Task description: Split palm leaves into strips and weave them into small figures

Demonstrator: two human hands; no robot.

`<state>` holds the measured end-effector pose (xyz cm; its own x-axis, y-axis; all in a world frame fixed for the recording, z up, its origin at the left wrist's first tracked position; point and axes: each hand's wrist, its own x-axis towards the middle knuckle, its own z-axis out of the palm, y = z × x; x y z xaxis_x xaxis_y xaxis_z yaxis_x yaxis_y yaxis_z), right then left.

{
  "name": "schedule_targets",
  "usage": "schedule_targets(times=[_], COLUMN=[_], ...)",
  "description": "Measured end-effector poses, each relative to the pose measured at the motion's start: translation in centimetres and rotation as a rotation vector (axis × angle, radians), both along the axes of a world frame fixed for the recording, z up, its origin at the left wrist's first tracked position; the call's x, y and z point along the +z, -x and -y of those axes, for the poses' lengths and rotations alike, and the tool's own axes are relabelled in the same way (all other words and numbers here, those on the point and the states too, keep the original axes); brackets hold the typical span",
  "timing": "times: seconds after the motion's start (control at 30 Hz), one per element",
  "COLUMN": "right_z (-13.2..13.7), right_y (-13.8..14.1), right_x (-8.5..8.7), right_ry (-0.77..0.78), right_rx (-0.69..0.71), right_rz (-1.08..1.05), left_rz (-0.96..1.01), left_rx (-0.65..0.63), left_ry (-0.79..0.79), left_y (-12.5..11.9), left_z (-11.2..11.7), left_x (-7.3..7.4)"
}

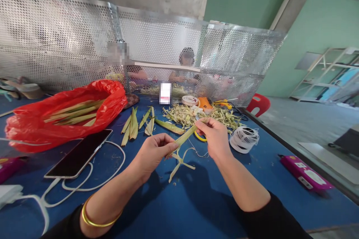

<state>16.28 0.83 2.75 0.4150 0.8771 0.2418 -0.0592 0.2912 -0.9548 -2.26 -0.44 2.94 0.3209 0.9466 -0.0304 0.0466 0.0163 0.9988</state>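
My left hand (153, 154) and my right hand (213, 137) are both closed on one green leaf strip (185, 137), held above the blue table (185, 205). The left hand pinches its lower end, the right hand its upper end. A yellow loop, maybe a scissors handle (200, 137), shows under my right hand. Thin pale trimmings (179, 163) lie on the table just below the strip.
A red plastic bag (64, 114) with long green stalks lies at left, beside a phone (80, 154) on a white cable. Cut leaf pieces (134, 124), a scrap pile (202, 115), a spool of white string (244, 139) and a pink case (304, 173) surround me. People sit behind the perforated screen (157, 41).
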Motion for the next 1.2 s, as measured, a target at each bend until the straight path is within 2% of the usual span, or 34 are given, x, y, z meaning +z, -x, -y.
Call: schedule_targets(times=[0.13,0.23,0.3,0.37,0.43,0.5,0.57,0.6,0.7,0.8,0.93,1.0,1.07,1.1,1.13,1.17,1.2], right_z=[0.0,0.3,0.8,1.4,2.1,2.7,3.1,3.3,3.7,3.8,4.0,4.1,3.8,3.4,2.8,2.0,1.1], right_y=[-0.4,-0.5,-0.4,-0.1,0.3,0.7,1.2,1.5,2.4,3.2,4.1,4.2,3.7,3.1,2.3,1.4,0.3], right_x=[0.0,0.0,-0.1,-0.3,-0.6,-0.9,-1.2,-1.2,-1.2,-1.4,-1.9,-1.9,-1.8,-1.7,-1.7,-1.8,-1.9], right_ry=[0.023,-0.016,-0.110,-0.268,-0.489,-0.705,-0.872,-0.928,-1.055,-1.145,-1.136,-1.120,-1.114,-1.083,-1.016,-0.869,-0.653], right_rx=[-0.017,-0.086,-0.184,-0.303,-0.369,-0.338,-0.233,-0.181,-0.071,-0.050,-0.013,0.055,0.126,0.113,0.075,-0.069,-0.248], right_rz=[0.131,0.293,0.411,0.582,0.801,1.022,1.219,1.312,1.547,1.691,1.755,1.756,1.705,1.659,1.600,1.544,1.494], left_rz=[0.005,-0.040,-0.095,-0.148,-0.141,-0.032,0.115,0.178,0.290,0.311,0.322,0.346,0.351,0.341,0.324,0.301,0.275], left_rx=[0.121,0.246,0.370,0.497,0.509,0.384,0.250,0.222,0.254,0.277,0.309,0.324,0.341,0.349,0.352,0.348,0.342], left_ry=[-0.055,-0.135,-0.248,-0.372,-0.392,-0.253,-0.050,0.038,0.188,0.259,0.275,0.271,0.258,0.245,0.232,0.223,0.215], left_y=[0.5,0.8,0.9,0.8,0.7,0.4,0.3,0.3,0.4,0.6,0.6,0.7,0.9,1.0,1.2,1.3,1.4], left_z=[-0.9,-1.6,-1.7,-1.5,-1.1,-0.8,-0.7,-0.7,-1.0,-1.2,-1.1,-1.2,-1.5,-1.7,-1.9,-2.1,-2.3], left_x=[-0.1,-0.5,-0.8,-0.9,-0.9,-0.8,-0.6,-0.6,-0.6,-0.7,-0.5,-0.4,-0.5,-0.6,-0.6,-0.7,-0.8])
